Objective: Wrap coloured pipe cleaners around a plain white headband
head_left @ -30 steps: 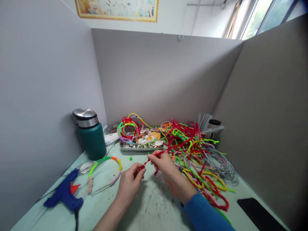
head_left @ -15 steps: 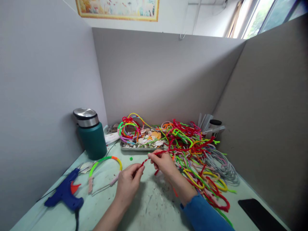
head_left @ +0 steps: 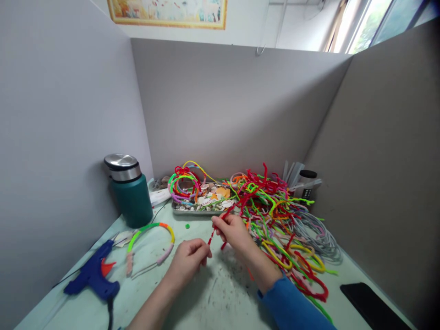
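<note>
A red pipe cleaner [head_left: 211,235] runs between my hands above the middle of the table. My left hand [head_left: 191,256] pinches its lower end between thumb and bent fingers. Higher up and to the right, my right hand [head_left: 231,229] grips the same strand, which continues past the fingers toward the pile. Close to my right hand lies a tangled heap of coloured pipe cleaners [head_left: 261,197]. Left of my left hand rests a headband [head_left: 151,225] wrapped in green, orange, yellow, pink and lilac, with a bare grey end.
A blue glue gun [head_left: 91,272] lies at the left, below a teal bottle [head_left: 130,199]. At the back, a metal tray [head_left: 202,212] holds small pieces and a bundle of wrapped rings [head_left: 185,185]. Grey wire hoops [head_left: 326,243] and a black phone-like slab [head_left: 369,302] are at the right.
My left hand has moved slightly right and down, so the red strand between my hands now runs more steeply. The strand's far end beyond my right hand has swung upward.
</note>
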Available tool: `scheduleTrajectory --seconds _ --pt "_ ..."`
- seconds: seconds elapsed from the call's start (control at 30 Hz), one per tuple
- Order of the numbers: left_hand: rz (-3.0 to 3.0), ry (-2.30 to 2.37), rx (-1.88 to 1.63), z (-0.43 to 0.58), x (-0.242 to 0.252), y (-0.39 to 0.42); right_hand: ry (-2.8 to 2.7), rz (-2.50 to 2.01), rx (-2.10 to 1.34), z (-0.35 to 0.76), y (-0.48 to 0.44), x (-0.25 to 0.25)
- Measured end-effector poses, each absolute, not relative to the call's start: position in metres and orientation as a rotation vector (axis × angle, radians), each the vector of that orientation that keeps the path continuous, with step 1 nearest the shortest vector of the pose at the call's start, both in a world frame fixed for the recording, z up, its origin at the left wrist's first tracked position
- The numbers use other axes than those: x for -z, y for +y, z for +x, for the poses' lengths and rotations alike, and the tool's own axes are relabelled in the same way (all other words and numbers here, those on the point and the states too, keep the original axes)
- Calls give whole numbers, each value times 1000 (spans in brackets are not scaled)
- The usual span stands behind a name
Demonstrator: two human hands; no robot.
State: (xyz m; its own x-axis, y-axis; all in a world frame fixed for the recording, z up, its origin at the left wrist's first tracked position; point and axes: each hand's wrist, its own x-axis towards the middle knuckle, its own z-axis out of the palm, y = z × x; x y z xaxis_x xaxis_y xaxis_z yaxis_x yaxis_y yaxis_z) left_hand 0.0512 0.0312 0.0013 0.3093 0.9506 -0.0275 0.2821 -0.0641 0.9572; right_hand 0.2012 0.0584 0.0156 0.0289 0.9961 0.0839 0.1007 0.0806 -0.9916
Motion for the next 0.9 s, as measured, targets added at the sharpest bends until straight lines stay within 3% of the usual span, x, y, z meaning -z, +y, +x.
scheduleTrajectory --seconds 0.1,0.3,0.53,0.9 --pt "1704 1308 -884 49 -5 30 -1356 -1208 -1011 198 54 -18" --pt "1438 940 -707 46 -10 27 -1239 -1150 -1206 201 53 -24" --pt "1781 1380 -1055 51 2 29 -1246 -1198 -1081 205 62 -10" --pt "2073 1474 -1045 51 2 26 -1324 -1280 -1143 205 64 -5"
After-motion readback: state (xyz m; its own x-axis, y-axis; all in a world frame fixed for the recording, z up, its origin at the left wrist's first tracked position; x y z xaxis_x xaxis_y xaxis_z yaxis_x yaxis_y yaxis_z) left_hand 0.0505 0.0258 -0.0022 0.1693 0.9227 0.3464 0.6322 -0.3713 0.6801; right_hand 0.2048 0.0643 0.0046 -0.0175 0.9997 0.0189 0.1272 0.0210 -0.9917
